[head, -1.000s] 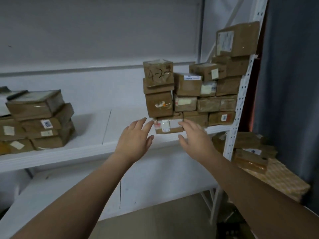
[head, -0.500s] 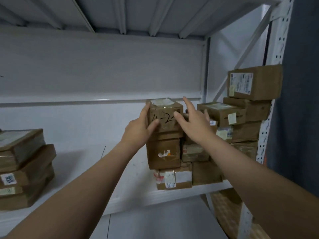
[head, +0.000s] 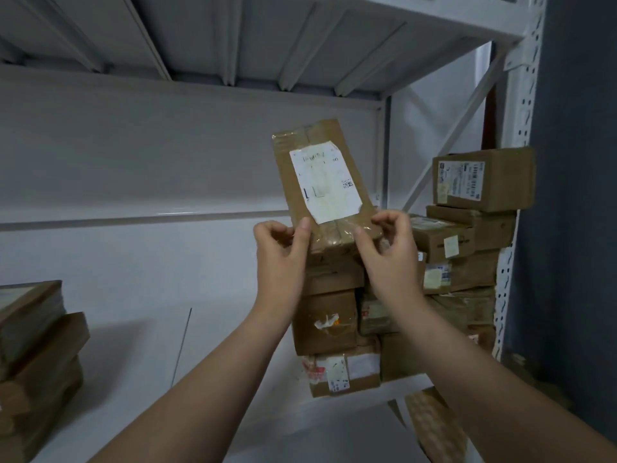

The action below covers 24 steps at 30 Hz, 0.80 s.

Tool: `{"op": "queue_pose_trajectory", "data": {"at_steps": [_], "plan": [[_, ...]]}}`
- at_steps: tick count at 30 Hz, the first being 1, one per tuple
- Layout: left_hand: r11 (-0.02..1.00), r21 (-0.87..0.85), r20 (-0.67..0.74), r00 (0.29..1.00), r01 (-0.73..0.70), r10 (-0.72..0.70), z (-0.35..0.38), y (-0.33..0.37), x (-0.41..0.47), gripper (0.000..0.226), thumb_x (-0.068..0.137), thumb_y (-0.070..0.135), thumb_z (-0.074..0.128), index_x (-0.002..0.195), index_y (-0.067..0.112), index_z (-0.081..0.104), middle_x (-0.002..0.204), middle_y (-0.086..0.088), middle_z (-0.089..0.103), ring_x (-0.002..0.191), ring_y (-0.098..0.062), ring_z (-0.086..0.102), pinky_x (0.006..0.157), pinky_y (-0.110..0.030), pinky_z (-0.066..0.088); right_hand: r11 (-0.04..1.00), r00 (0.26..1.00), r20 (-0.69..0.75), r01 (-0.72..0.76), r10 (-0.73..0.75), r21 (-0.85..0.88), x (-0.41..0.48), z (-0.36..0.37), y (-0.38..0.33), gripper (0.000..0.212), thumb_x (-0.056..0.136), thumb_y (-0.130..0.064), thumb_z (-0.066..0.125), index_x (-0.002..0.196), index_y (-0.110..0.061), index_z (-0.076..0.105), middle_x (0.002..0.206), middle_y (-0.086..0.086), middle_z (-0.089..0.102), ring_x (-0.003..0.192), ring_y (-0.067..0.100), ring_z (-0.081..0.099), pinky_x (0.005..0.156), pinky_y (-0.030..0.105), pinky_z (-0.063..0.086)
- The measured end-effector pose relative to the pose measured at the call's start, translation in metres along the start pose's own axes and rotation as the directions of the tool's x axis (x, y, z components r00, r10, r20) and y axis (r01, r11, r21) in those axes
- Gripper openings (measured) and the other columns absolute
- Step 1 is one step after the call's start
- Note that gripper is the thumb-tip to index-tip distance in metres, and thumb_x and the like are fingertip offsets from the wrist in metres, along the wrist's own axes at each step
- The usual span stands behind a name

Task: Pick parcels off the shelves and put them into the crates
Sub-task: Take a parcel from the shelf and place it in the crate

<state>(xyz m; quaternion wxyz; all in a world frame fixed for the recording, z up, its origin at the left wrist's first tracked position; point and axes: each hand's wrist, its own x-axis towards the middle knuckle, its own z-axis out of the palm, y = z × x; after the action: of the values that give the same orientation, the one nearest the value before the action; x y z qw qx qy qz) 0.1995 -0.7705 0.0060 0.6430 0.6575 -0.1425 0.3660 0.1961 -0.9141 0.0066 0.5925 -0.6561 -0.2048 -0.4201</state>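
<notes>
Since half a second ago the top parcel (head: 320,175) has come up off the stack (head: 325,324) and tipped back, so its labelled face now looks at you. You hold it by its lower edge alone. Your left hand (head: 278,252) pinches the left corner, thumb on the front face and fingers curled behind. Your right hand (head: 392,252) pinches the right corner the same way, thumb just below the label (head: 325,182). The parcel stands tilted, its top leaning left, directly above the stack at the right end of the shelf (head: 140,329). Whether its bottom edge has cleared the box beneath I cannot tell, since your hands cover that line. You are in the pick step: the lift is barely done and the carry has not begun. No crate is in view, so the next move is probably to draw the parcel toward you, out past the front of the shelf, then turn and look down to find one. Held by one edge, most of its weight sits above your fingers, so it would be wise to slide one hand underneath before you swing away. Mind the stack as well: its boxes look unevenly aligned, so pull straight out rather than dragging across them.
</notes>
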Motion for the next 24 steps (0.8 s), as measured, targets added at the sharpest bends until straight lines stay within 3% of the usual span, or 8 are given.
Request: {"op": "queue_pose_trajectory", "data": {"at_steps": [2, 4, 7, 10, 13, 17, 24], "plan": [[0.997, -0.04, 0.036, 0.997, 0.063, -0.062, -0.007, 0.006, 0.001, 0.052, 0.082, 0.05, 0.064, 0.122, 0.026, 0.041, 0.109, 0.001, 0.056, 0.094, -0.001, 0.06, 0.082, -0.022, 0.052, 1.0, 1.0, 0.021, -0.005, 0.004, 0.016, -0.011, 0.001, -0.003, 0.044, 0.086, -0.012, 0.067, 0.12, -0.031, 0.048, 0.117, -0.014, 0.055, 0.106, -0.008, 0.054, 0.082, 0.009, 0.047], [0.999, -0.016, 0.073, 0.996, 0.047, -0.045, -0.016, 0.009, 0.001, 0.062, 0.08, 0.048, 0.069, 0.133, 0.03, 0.042, 0.125, -0.001, 0.051, 0.106, -0.007, 0.057, 0.09, -0.034, 0.053, 1.0, 0.999, 0.04, -0.005, 0.005, 0.002, -0.016, 0.005, -0.009, 0.056, 0.086, -0.015, 0.066, 0.135, -0.029, 0.043, 0.128, -0.009, 0.05, 0.112, -0.012, 0.049, 0.081, 0.006, 0.046], [0.994, -0.106, 0.13, 0.991, -0.024, 0.038, -0.034, 0.016, -0.003, 0.058, 0.08, 0.043, 0.07, 0.132, 0.04, 0.044, 0.131, 0.007, 0.05, 0.116, -0.005, 0.053, 0.089, -0.036, 0.055, 0.991, 0.993, 0.095, -0.077, 0.067, 0.112, -0.019, 0.014, -0.025, 0.038, 0.08, -0.038, 0.06, 0.116, -0.043, 0.048, 0.127, -0.004, 0.055, 0.116, 0.008, 0.055, 0.088, 0.023, 0.051], [0.976, -0.215, 0.248, 0.964, -0.039, 0.093, -0.054, 0.02, -0.008, 0.053, 0.081, 0.037, 0.07, 0.127, 0.047, 0.045, 0.12, 0.019, 0.061, 0.111, -0.003, 0.059, 0.078, -0.024, 0.056, 0.983, 0.988, 0.118, -0.113, 0.096, 0.148, -0.021, 0.024, -0.037, 0.043, 0.074, -0.056, 0.064, 0.107, -0.039, 0.04, 0.12, -0.004, 0.056, 0.114, 0.014, 0.057, 0.091, 0.034, 0.052], [0.978, -0.201, 0.246, 0.964, -0.053, 0.102, -0.07, 0.022, -0.012, 0.058, 0.079, 0.04, 0.068, 0.132, 0.041, 0.045, 0.119, 0.016, 0.063, 0.11, -0.006, 0.06, 0.073, -0.021, 0.055, 0.984, 0.992, 0.111, -0.082, 0.064, 0.159, -0.025, 0.033, -0.045, 0.045, 0.074, -0.062, 0.063, 0.102, -0.038, 0.037, 0.113, -0.005, 0.057, 0.105, 0.008, 0.062, 0.083, 0.026, 0.053], [0.982, -0.177, 0.21, 0.972, -0.067, 0.105, -0.088, 0.02, -0.018, 0.065, 0.077, 0.044, 0.066, 0.137, 0.033, 0.044, 0.123, 0.014, 0.061, 0.111, -0.007, 0.06, 0.076, -0.023, 0.056, 0.977, 0.99, 0.14, -0.058, 0.03, 0.207, -0.034, 0.045, -0.05, 0.039, 0.078, -0.048, 0.062, 0.104, -0.033, 0.037, 0.114, 0.0, 0.055, 0.095, -0.004, 0.063, 0.073, 0.014, 0.051], [0.987, -0.152, 0.198, 0.976, -0.058, 0.088, -0.112, 0.019, -0.024, 0.066, 0.077, 0.044, 0.065, 0.138, 0.03, 0.044, 0.125, 0.011, 0.061, 0.111, -0.007, 0.06, 0.078, -0.022, 0.056, 0.965, 0.99, 0.131, -0.087, 0.055, 0.249, -0.048, 0.067, -0.059, 0.039, 0.077, -0.044, 0.061, 0.105, -0.029, 0.037, 0.116, 0.008, 0.056, 0.099, 0.009, 0.064, 0.074, 0.016, 0.052]]}}
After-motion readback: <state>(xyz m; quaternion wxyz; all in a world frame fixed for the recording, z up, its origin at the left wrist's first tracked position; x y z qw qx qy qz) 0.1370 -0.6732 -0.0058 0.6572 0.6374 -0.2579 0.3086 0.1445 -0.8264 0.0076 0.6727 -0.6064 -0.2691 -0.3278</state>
